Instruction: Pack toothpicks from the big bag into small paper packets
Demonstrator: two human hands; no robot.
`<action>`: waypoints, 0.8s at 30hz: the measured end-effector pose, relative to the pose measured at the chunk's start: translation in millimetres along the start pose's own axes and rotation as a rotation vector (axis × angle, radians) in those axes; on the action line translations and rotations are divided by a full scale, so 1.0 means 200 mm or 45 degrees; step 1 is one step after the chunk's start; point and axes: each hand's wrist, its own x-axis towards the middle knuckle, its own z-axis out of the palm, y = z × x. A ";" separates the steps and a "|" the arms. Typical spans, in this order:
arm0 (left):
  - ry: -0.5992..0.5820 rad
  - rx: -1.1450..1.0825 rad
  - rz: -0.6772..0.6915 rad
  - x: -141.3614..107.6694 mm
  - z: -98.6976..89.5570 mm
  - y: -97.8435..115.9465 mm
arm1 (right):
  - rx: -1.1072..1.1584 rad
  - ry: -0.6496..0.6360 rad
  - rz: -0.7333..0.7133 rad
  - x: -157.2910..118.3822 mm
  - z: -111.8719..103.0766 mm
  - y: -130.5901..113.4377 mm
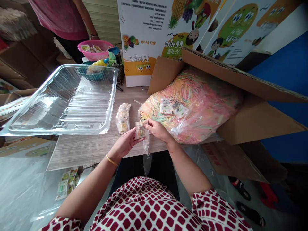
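Note:
Near the table's front edge, a small clear packet [141,131] with coloured sticks inside is held between both hands. My left hand [127,141] grips its left side and lower edge. The fingers of my right hand [155,129] pinch its upper right corner. Just left of it, a row of similar packets [123,120] lies overlapping on the table [79,150]. On the right, a big clear bag [199,102] of coloured sticks spills from an open cardboard box [260,125]. Two packets [166,106] rest on top of the bag.
A large clear plastic tray [89,102] covers the table's left part. Behind it are a pink basin [96,48] with packets and a person [64,19] in a pink top. Printed cartons [144,32] stand at the back. Packets [67,184] lie below the table, black sandals [250,213] at lower right.

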 end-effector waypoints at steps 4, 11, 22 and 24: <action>-0.004 0.032 0.075 -0.01 -0.01 -0.01 | 0.160 0.067 0.067 -0.01 0.00 0.00; 0.086 0.039 0.090 -0.03 -0.05 -0.03 | -0.167 -0.064 -0.270 -0.05 -0.03 -0.10; 0.204 -0.054 0.165 -0.10 -0.17 0.06 | -0.941 -0.198 0.060 -0.15 0.32 0.01; 0.220 -0.044 0.165 -0.11 -0.19 0.07 | -0.909 -0.235 0.021 -0.18 0.44 0.05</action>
